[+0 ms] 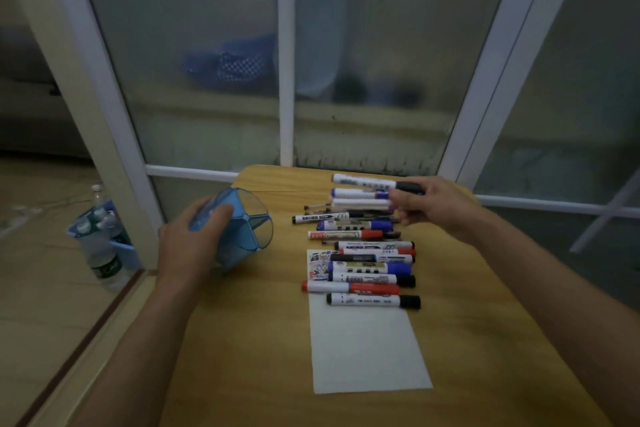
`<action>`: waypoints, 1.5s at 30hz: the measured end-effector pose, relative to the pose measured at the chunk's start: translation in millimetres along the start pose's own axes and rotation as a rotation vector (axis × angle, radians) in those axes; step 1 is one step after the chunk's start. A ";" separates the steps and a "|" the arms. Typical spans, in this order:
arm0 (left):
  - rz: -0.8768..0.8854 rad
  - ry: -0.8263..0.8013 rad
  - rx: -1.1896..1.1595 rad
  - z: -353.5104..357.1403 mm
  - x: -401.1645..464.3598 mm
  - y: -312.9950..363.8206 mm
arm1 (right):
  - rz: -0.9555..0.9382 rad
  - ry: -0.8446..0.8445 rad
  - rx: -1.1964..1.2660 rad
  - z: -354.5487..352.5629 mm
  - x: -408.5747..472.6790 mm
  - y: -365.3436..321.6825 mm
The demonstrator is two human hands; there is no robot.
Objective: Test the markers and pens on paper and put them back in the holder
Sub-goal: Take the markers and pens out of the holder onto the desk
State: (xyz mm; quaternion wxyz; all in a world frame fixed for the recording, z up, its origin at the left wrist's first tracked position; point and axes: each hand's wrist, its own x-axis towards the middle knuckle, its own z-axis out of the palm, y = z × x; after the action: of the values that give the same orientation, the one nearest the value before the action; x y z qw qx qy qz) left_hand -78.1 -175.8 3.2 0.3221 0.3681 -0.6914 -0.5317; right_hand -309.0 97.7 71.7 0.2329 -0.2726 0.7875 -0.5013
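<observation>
My left hand (pixel 192 239) grips a blue translucent pen holder (pixel 242 222), tilted with its divided mouth facing right above the table's left side. My right hand (pixel 429 204) holds a white marker with a black cap (pixel 367 181), lifted above the far end of a row of markers. Several markers and pens (pixel 363 253) with black, blue and red caps lie side by side across the table's middle. A white sheet of paper (pixel 367 350) lies under the nearest markers, with scribbles at its far left corner.
The wooden table (pixel 485 340) stands against frosted glass doors with white frames (pixel 287 80). On the floor to the left stands a blue basket of water bottles (pixel 100 236). The table's left edge drops to the tiled floor.
</observation>
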 end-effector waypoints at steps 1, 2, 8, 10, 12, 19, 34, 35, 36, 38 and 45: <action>-0.010 0.003 -0.016 0.2 0.5 0.6 | -0.004 0.029 -0.002 -10.0 7.9 6.2; -0.011 0.006 -0.038 0.0 0.1 1.2 | -0.007 0.054 -0.006 -18.9 15.7 12.9; -0.101 0.049 -0.190 16.5 16.1 5.8 | -0.040 0.087 -0.083 -38.2 67.8 27.7; -0.182 0.099 -0.229 25.4 32.6 10.7 | -0.091 0.049 -0.134 -31.5 90.1 22.6; -0.212 0.110 -0.322 35.7 49.1 21.5 | -0.127 0.011 -0.176 -23.4 110.4 20.6; -0.239 0.013 -0.406 77.5 94.5 35.9 | -0.138 -0.090 -0.256 -9.9 159.4 41.3; -0.271 0.011 -0.393 111.2 113.9 19.6 | -0.206 -0.209 -0.453 6.3 168.4 65.6; -0.271 0.001 -0.394 109.9 114.8 19.4 | -0.196 -0.224 -0.461 6.5 168.1 64.3; -0.268 -0.003 -0.399 108.5 114.9 19.3 | -0.182 -0.237 -0.460 6.6 168.1 63.1; -0.257 -0.008 -0.400 106.5 113.8 18.2 | -0.150 -0.259 -0.444 6.7 168.8 61.8; -0.081 0.211 -0.159 96.8 99.3 19.0 | -0.011 -0.271 -0.447 7.3 170.2 51.7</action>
State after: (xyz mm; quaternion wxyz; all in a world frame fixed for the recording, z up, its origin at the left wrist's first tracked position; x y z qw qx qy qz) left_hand -214.1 -209.0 5.1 0.3994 0.4230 -0.5940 -0.5556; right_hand -441.0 -1.8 5.5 0.2675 -0.3863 0.8388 -0.2749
